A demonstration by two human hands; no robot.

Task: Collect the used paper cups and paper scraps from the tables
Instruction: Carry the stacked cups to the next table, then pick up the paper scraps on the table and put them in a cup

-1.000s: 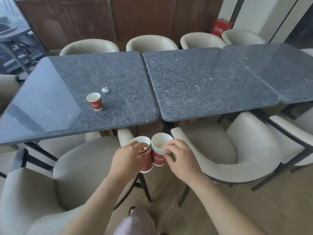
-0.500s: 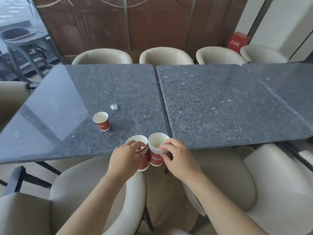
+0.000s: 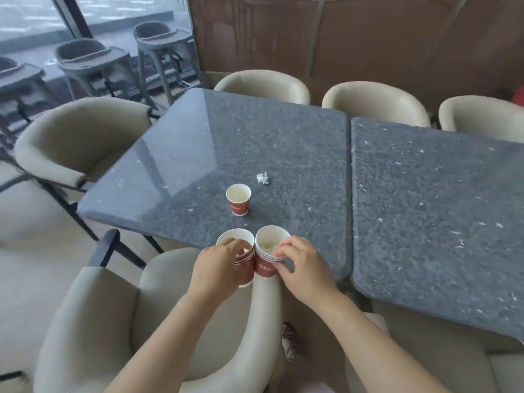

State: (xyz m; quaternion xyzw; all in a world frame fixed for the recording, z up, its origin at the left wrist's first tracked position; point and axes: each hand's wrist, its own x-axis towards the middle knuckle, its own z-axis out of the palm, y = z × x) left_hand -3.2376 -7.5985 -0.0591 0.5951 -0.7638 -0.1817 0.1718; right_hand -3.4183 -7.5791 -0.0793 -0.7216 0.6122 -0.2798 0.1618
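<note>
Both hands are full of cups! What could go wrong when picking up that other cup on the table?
1. The left hand grips the left stack and the right hand the right stack, so no hand is free for the single cup or the crumpled paper on the table; reaching anyway might drop a stack.
2. Paper scraps in the right stack could spill if it tips.

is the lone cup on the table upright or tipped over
Upright: the lone cup stands on its base, open rim facing up.
</note>
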